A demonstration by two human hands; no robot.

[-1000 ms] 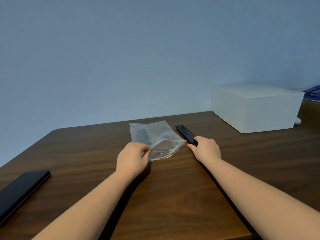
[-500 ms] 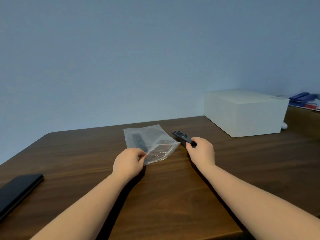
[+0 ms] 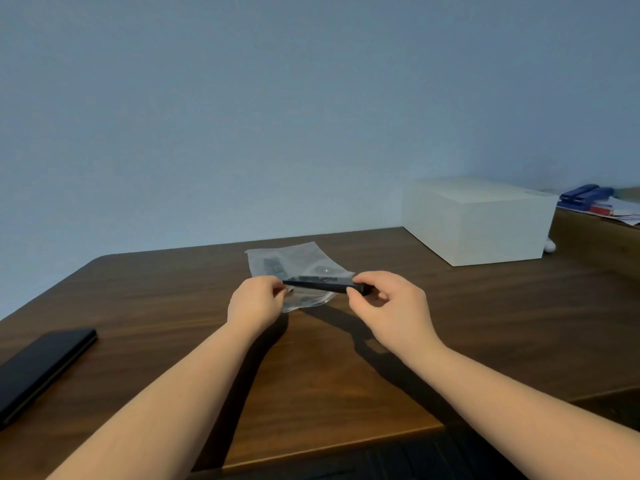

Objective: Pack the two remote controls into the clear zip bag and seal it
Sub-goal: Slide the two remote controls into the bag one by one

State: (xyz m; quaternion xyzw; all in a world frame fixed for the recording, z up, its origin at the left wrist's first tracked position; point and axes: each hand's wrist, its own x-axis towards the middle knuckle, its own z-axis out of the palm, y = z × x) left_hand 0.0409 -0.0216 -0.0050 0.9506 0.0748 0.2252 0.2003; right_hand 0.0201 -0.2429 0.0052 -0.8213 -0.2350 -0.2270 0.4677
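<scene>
Feeding 2nd remote point(image 3: 323, 284) toward zip bag point(image 3: 294, 268) w/ right hand point(image 3: 391, 306) pinching its end; left hand point(image 3: 256, 303) pinches bag mouth. 1st remote point(image 3: 273, 266) inside. Next: slide in, seal.

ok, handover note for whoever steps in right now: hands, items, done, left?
Left hand: pinching the near edge of the clear zip bag, which lies on the wooden table.
Right hand: holding the second remote lifted, level, tip pointing at the left hand and the bag's edge.
Done: first remote is inside the bag.
Left: slide the second remote in, then seal the zip.
</scene>
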